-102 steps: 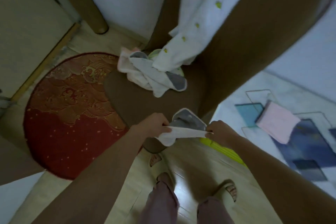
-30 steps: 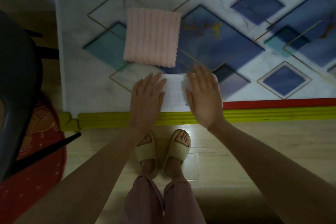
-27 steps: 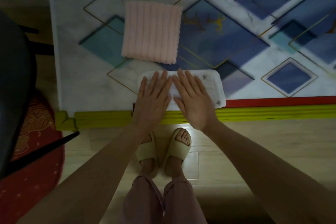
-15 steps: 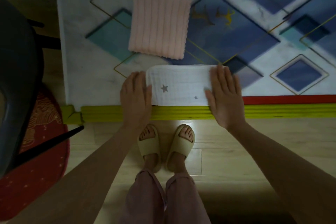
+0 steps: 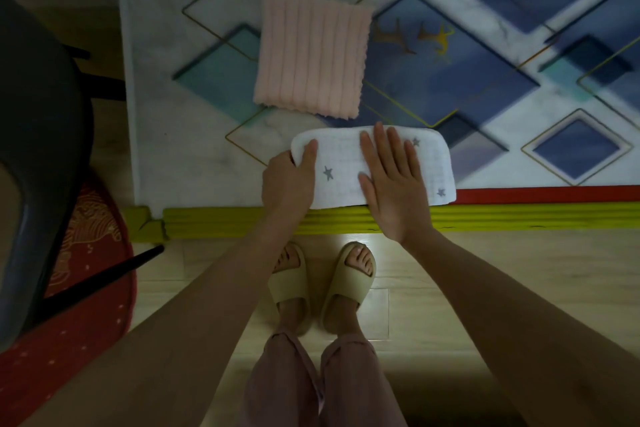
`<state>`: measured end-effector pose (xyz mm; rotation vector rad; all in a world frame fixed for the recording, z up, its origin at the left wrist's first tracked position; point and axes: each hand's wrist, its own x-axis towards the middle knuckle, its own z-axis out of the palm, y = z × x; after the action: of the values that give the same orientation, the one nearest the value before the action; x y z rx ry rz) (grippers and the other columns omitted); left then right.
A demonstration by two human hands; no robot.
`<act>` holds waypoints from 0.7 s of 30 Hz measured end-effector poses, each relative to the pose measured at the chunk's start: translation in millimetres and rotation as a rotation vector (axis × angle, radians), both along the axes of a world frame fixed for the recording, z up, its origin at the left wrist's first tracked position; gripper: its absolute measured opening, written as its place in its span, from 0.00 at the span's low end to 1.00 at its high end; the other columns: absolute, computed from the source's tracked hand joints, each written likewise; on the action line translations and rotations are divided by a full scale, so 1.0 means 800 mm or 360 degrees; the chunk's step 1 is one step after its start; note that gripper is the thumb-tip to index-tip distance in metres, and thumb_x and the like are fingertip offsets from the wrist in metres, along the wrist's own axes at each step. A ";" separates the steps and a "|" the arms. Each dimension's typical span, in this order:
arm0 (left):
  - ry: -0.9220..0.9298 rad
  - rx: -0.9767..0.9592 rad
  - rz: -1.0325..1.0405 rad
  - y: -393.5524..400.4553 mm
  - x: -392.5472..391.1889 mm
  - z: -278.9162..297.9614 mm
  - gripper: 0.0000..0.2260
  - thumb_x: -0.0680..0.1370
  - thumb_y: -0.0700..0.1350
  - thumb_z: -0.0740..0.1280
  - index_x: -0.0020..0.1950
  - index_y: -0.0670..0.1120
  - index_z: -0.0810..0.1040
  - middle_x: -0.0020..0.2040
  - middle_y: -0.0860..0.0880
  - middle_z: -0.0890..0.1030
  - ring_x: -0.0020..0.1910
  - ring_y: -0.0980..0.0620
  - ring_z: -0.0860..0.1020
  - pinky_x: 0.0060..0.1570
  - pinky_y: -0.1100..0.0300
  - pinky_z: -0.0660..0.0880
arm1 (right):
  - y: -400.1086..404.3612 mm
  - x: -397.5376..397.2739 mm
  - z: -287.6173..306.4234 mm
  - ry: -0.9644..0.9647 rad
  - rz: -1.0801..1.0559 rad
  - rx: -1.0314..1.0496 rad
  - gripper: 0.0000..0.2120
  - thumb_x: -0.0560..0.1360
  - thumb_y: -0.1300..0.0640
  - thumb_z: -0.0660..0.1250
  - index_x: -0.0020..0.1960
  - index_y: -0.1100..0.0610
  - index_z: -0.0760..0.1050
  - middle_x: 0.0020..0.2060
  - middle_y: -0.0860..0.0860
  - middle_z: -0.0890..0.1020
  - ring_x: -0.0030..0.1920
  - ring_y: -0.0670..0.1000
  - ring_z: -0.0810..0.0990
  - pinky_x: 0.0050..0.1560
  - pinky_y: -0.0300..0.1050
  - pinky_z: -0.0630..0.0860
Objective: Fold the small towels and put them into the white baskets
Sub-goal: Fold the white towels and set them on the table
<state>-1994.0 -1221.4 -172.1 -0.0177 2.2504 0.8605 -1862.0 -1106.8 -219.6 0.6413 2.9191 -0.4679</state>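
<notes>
A white towel with grey stars (image 5: 341, 166) lies folded into a long strip at the near edge of the patterned table (image 5: 485, 97). My left hand (image 5: 289, 180) grips its left end, thumb on top and fingers curled around the edge. My right hand (image 5: 393, 177) lies flat on the strip's middle, fingers straight. A folded pink ribbed towel (image 5: 311, 55) lies just beyond the white one. No white basket is in view.
A yellow-green guard strip (image 5: 519, 218) and a red band (image 5: 547, 193) line the table's near edge. A dark chair (image 5: 38, 135) stands at the left over a round red rug (image 5: 69, 322). My slippered feet (image 5: 322, 284) stand on the wooden floor.
I carried the white towel from the chair to the table and smoothed it flat. Since half a second ago my right hand slid from the right end to the middle, and my left hand took hold of the left end.
</notes>
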 end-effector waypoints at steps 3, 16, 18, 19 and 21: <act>0.0086 0.0252 -0.0006 0.001 0.001 0.002 0.16 0.82 0.52 0.60 0.56 0.41 0.79 0.51 0.46 0.82 0.50 0.50 0.79 0.53 0.54 0.76 | -0.004 -0.004 0.001 0.0005 -0.0013 0.0006 0.26 0.83 0.52 0.51 0.78 0.58 0.51 0.77 0.57 0.53 0.78 0.57 0.50 0.77 0.55 0.47; 0.0307 0.0351 -0.0004 -0.078 -0.048 -0.024 0.10 0.82 0.47 0.61 0.57 0.45 0.78 0.52 0.49 0.81 0.50 0.55 0.78 0.47 0.71 0.73 | -0.058 -0.036 -0.005 -0.0053 0.0090 0.0015 0.26 0.83 0.49 0.49 0.79 0.56 0.51 0.78 0.56 0.52 0.78 0.56 0.49 0.76 0.57 0.49; 0.0224 0.0397 0.0095 -0.071 -0.048 -0.018 0.09 0.81 0.48 0.62 0.57 0.46 0.78 0.51 0.51 0.81 0.49 0.57 0.78 0.47 0.72 0.74 | -0.054 -0.037 0.003 -0.0103 0.0120 0.0003 0.27 0.83 0.48 0.48 0.79 0.55 0.48 0.78 0.55 0.49 0.78 0.55 0.46 0.77 0.56 0.47; 0.0171 0.0414 0.0162 -0.066 -0.048 -0.013 0.09 0.81 0.48 0.63 0.57 0.47 0.79 0.50 0.53 0.81 0.48 0.57 0.79 0.47 0.70 0.75 | -0.050 -0.037 0.007 -0.0100 0.0135 -0.0046 0.27 0.83 0.48 0.48 0.79 0.55 0.47 0.78 0.54 0.47 0.78 0.54 0.44 0.77 0.55 0.45; 0.0073 0.0458 0.0275 -0.057 -0.048 -0.001 0.08 0.80 0.48 0.64 0.56 0.48 0.79 0.46 0.56 0.81 0.43 0.62 0.80 0.42 0.69 0.76 | -0.042 -0.035 0.021 0.0000 0.0119 -0.0322 0.26 0.83 0.50 0.51 0.78 0.56 0.49 0.78 0.54 0.49 0.78 0.53 0.46 0.77 0.51 0.45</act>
<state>-2032.4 -1266.9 -172.6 -0.0605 2.1698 1.2826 -1889.6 -1140.7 -202.6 0.5024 2.8334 -0.7409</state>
